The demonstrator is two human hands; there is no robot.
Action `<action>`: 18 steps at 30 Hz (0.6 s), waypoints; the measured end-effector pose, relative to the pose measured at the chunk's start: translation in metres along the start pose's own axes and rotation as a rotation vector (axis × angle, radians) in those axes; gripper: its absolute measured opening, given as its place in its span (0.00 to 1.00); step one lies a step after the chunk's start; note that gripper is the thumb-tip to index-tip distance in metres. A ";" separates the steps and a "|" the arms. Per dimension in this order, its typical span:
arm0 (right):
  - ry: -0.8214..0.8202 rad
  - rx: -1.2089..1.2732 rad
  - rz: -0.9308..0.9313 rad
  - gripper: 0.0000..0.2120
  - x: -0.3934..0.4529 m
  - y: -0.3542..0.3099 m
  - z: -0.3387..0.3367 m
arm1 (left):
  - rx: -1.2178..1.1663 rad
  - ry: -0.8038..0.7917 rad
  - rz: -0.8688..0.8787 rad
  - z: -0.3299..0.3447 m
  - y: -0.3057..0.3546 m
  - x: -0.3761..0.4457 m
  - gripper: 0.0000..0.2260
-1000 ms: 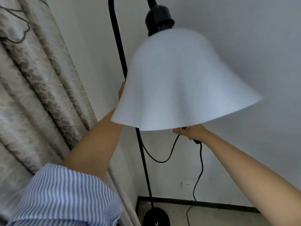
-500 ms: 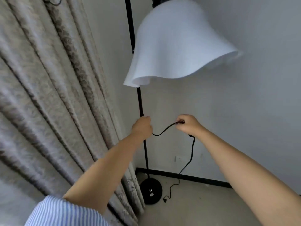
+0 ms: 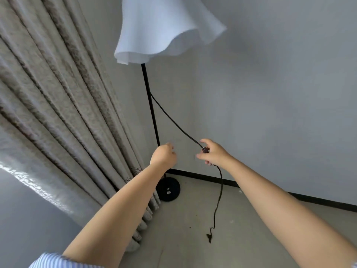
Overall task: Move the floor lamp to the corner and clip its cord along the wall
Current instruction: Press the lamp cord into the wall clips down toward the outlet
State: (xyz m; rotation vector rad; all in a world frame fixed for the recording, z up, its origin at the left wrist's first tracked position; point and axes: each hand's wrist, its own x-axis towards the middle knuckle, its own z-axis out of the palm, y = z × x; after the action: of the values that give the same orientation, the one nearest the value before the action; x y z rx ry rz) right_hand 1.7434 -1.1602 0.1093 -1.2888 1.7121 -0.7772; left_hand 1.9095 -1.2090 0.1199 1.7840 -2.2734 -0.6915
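The floor lamp stands in the corner, with a white wavy shade (image 3: 164,26), a thin black pole (image 3: 150,105) and a round black base (image 3: 168,188) on the floor. Its black cord (image 3: 173,122) leaves the pole, runs down to my right hand (image 3: 214,152), then hangs to the floor, where the plug (image 3: 209,236) lies. My right hand is shut on the cord at its inline switch. My left hand (image 3: 164,155) is beside the pole's lower part, fingers curled; I cannot see whether it touches the pole.
A heavy patterned curtain (image 3: 63,105) hangs at the left, its hem close to the lamp base. The grey wall (image 3: 270,103) with a black baseboard (image 3: 318,201) runs to the right. The floor (image 3: 183,238) is bare concrete.
The view has tilted down. Both hands have dropped lower along the pole and cord. The cord between pole and right hand has pulled straighter, and my left hand has come off its grip on the pole.
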 end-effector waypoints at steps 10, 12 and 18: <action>-0.063 0.035 0.158 0.18 -0.018 0.076 -0.025 | 0.148 0.005 0.179 0.038 0.009 0.001 0.19; -0.105 -0.007 0.189 0.16 -0.018 0.093 -0.032 | 0.232 0.021 0.295 0.055 0.022 0.001 0.21; -0.273 -0.057 0.299 0.08 0.008 0.147 -0.084 | 0.535 0.075 0.489 0.111 0.075 0.032 0.22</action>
State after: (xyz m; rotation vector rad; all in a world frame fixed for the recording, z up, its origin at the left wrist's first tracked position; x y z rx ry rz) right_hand 1.6026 -1.1277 0.0205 -1.0862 1.6599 -0.3634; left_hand 1.7902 -1.1982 0.0522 1.2751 -2.8569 0.0787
